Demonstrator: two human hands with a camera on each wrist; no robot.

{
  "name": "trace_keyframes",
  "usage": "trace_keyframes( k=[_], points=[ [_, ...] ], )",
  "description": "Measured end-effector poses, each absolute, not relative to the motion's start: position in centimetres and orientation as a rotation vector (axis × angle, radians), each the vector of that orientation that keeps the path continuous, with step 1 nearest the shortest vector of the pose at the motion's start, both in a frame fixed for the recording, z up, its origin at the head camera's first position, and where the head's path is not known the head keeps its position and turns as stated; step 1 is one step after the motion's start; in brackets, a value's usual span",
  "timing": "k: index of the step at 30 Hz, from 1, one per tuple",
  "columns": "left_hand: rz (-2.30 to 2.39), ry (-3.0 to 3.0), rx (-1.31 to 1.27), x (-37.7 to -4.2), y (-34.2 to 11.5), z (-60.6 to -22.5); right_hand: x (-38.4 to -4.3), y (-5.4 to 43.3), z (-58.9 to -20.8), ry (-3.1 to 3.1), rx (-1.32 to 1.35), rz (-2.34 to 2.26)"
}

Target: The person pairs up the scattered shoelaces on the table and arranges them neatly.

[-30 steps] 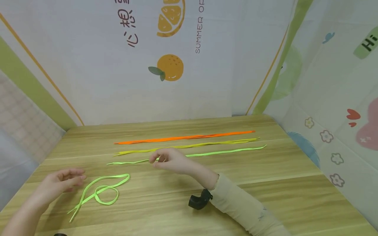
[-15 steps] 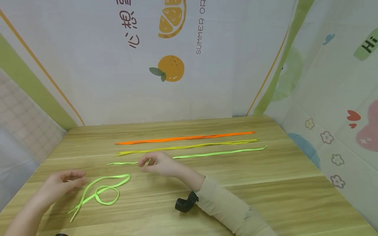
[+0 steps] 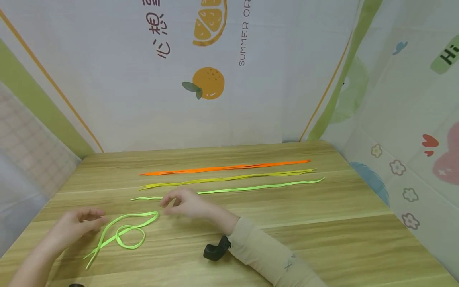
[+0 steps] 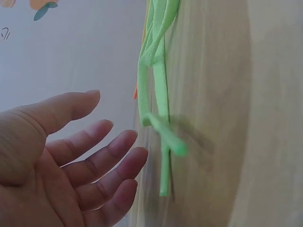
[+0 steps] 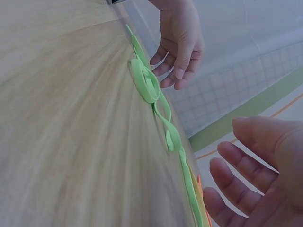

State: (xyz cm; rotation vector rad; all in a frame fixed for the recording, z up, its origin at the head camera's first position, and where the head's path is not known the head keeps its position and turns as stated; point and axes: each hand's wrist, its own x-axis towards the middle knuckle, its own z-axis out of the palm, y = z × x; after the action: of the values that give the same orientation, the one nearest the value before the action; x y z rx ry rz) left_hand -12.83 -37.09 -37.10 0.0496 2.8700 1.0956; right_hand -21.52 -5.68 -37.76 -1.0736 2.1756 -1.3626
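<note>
A light-green flat shoelace [image 3: 130, 245] lies loosely looped on the table's left half, its two tips crossing near the front. Beside its left edge my left hand [image 3: 71, 227] hovers with relaxed, spread fingers, holding nothing; the left wrist view shows the lace's tips [image 4: 164, 189] just past the fingertips. My right hand [image 3: 188, 205] is to the right of the loop, loosely curved and holding nothing. It overlaps a second light-green shoelace [image 3: 258, 187] stretched straight across the table, hiding part of it. In the right wrist view the looped lace [image 5: 147, 82] lies between both hands.
Behind the straight green lace lie a yellow shoelace [image 3: 229, 178] and an orange shoelace [image 3: 222, 168], both stretched out roughly parallel. A black wrist-camera mount [image 3: 216, 249] hangs under the right forearm. A printed cloth [image 3: 251, 111] rises behind the wooden table [image 3: 322, 247].
My right hand has moved left and slightly towards me, closer to the looped green shoelace. The left hand has barely shifted, and the laces lie as before.
</note>
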Motion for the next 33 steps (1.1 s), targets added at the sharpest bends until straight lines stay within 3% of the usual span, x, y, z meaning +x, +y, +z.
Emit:
trace_keyframes(
  k=[22,33],
  points=[
    [1.096,2.840,0.215,-12.9,-36.4,-37.7,-21.2,-7.1,-39.2,2.128,-1.054,-1.192],
    [0.986,2.851,0.239,-13.0,-36.4,-37.8,-21.1,-7.6,-39.7,2.242,-1.178,-1.044]
  ],
)
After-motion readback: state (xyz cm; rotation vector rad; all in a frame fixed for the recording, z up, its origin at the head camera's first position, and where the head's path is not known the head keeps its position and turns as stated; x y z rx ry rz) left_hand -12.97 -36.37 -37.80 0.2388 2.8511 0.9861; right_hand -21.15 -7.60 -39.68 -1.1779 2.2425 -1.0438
